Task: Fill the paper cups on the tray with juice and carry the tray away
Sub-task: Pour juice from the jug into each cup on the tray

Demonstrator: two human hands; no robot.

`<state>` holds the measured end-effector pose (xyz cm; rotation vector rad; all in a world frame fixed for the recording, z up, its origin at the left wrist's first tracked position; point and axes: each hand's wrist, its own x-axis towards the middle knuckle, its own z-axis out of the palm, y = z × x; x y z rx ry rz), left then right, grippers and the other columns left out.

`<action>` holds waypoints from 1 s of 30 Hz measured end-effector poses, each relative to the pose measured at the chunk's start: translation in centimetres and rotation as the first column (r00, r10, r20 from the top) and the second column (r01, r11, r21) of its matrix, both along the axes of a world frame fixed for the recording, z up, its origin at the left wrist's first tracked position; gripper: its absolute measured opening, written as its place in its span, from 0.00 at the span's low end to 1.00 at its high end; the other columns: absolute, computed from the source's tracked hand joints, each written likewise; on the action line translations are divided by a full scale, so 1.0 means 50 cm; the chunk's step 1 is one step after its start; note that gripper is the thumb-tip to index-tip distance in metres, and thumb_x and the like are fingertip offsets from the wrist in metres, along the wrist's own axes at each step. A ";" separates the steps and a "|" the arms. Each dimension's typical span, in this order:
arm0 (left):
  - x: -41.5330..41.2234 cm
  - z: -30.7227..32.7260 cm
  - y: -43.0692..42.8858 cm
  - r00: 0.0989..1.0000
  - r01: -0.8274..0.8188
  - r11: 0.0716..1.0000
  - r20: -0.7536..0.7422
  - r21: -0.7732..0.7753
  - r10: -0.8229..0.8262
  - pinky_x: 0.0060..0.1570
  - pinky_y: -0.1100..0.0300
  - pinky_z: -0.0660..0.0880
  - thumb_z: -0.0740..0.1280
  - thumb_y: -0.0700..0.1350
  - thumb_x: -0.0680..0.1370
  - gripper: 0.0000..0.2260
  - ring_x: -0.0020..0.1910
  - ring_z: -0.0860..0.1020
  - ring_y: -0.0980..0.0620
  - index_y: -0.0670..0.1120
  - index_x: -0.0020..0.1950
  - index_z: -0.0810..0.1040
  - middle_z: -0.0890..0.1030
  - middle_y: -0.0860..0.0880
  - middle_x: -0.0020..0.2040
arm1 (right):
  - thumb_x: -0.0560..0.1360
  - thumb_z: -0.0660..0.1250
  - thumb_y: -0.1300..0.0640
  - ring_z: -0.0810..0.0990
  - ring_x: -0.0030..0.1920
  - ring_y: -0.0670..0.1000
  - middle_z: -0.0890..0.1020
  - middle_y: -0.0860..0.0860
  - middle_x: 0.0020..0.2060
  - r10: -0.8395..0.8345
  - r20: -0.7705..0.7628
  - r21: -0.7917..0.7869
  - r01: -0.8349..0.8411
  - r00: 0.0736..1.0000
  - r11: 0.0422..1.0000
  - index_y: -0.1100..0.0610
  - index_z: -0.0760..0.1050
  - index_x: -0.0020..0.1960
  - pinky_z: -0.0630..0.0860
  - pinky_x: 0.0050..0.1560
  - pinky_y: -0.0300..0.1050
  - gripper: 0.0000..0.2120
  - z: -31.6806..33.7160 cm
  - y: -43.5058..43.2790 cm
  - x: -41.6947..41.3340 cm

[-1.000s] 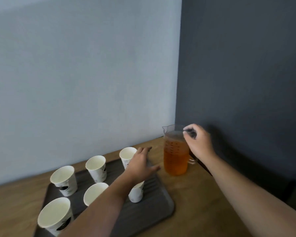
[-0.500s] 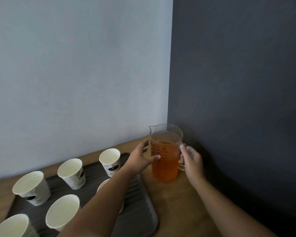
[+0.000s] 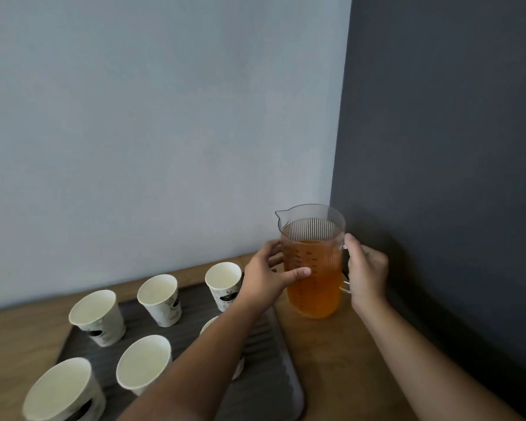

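A clear measuring jug (image 3: 313,268) of orange juice stands upright at the right of the wooden table, beside the dark grey tray (image 3: 264,375). My right hand (image 3: 365,268) grips its handle. My left hand (image 3: 266,276) presses against the jug's left side, thumb across the front. Several empty white paper cups stand on the tray: one at the back right (image 3: 223,282), one at the back middle (image 3: 160,299), one at the back left (image 3: 96,317), and two at the front (image 3: 143,363) (image 3: 63,390). My left forearm hides most of another cup (image 3: 208,326).
The wooden table (image 3: 331,360) sits in a corner, with a pale wall (image 3: 164,132) behind and a dark grey wall (image 3: 453,147) close to the right of the jug. The tray's right edge lies just left of the jug.
My right hand has slid from the jug's rim down onto the handle. My left hand has left the tray and come against the jug's side. The view has moved in closer.
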<state>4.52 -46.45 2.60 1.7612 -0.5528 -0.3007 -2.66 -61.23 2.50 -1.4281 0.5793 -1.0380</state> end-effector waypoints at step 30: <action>0.134 0.029 0.612 0.861 -0.509 0.795 0.195 0.330 0.471 0.70 0.57 0.63 0.78 0.50 0.67 0.40 0.71 0.65 0.51 0.46 0.74 0.62 0.66 0.47 0.72 | 0.71 0.67 0.50 0.53 0.19 0.47 0.58 0.45 0.16 0.543 -0.249 -0.192 -0.590 0.802 0.784 0.53 0.58 0.26 0.54 0.27 0.42 0.22 0.263 0.333 0.246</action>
